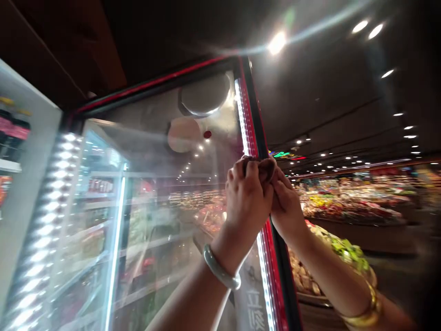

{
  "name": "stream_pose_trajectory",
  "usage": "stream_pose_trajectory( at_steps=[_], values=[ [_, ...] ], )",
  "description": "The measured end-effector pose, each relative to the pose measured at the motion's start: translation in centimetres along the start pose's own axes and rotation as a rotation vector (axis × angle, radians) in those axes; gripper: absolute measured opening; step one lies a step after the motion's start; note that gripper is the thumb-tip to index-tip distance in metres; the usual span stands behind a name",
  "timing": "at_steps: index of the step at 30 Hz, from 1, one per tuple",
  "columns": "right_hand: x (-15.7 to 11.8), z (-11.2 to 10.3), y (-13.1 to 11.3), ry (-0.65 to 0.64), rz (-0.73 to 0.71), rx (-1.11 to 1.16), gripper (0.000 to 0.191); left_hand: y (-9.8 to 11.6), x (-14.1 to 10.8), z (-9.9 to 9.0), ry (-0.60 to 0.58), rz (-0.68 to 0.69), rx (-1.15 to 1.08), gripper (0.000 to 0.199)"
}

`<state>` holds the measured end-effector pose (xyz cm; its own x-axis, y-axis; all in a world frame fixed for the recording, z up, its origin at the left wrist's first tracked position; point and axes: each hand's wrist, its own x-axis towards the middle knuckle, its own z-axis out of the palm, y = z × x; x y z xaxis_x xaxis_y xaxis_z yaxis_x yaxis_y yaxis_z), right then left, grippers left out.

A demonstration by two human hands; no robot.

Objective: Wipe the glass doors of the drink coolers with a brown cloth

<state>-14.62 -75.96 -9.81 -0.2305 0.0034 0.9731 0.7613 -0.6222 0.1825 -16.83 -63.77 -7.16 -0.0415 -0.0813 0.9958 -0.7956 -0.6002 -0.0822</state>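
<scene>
Squeezing a crumpled, dark brown cloth (267, 169) against the upright edge of a tall glass door (148, 151), the left hand (245, 191) comes from the glass side and the right hand (287, 204) from the outer side. Each grip is nearly closed, fingers curled on the bunched cloth, though blur and overlap hide the right fingertips, so how tightly they close is hard to judge. Working from both sides seems meant to hold the soft fabric snug around the narrow black-and-red frame (257, 110) and to steady the swinging panel. A pale green, rounded bangle (220, 271) circles the left wrist, a shiny gold bangle (367, 310) the right. The glass is smooth and upright, streaked with reflections, with a bright white light strip (243, 115) beside its frame. Left of it, pink-labelled dark bottles (15, 131) stand on a lit white shelf (9, 165); to the right, leafy green produce (347, 250) lies heaped on a display under a dark ceiling dotted with round lamps (277, 42).
</scene>
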Motion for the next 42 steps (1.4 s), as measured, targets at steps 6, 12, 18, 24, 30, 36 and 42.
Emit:
stream_pose_trajectory(
  at_steps=[6, 12, 18, 24, 30, 36, 42],
  values=[
    [-0.7, 0.1, 0.3, 0.025, 0.089, 0.2, 0.05, 1.6, 0.2, -0.5, -0.084, 0.028, 0.16, 0.028],
    [6.5, 1.5, 2.8, 0.073, 0.0, 0.293, 0.045, 1.1, 7.2, -0.4, -0.028, 0.06, 0.266, 0.029],
    [4.4, 1.4, 3.1, 0.056, 0.03, 0.331, 0.05, 0.8, 3.7, -1.0, -0.112, 0.084, 0.219, 0.031],
    [10.3, 2.6, 4.9, 0.113, 0.058, 0.282, 0.049, 1.4, 13.3, -0.9, -0.028, 0.114, 0.383, 0.028],
    [11.0, 2.5, 6.6, 0.086, 0.014, 0.397, 0.048, 2.6, 15.0, -0.7, -0.018, 0.071, 0.54, 0.032],
    [16.3, 4.4, 8.8, 0.175, -0.016, 0.59, 0.043, 3.7, 19.0, 1.1, 0.002, 0.136, 0.728, 0.03],
    [15.1, 4.5, 10.2, 0.18, -0.065, 0.705, 0.04, 5.4, 22.2, 2.3, -0.069, 0.236, 0.942, 0.031]
  ],
)
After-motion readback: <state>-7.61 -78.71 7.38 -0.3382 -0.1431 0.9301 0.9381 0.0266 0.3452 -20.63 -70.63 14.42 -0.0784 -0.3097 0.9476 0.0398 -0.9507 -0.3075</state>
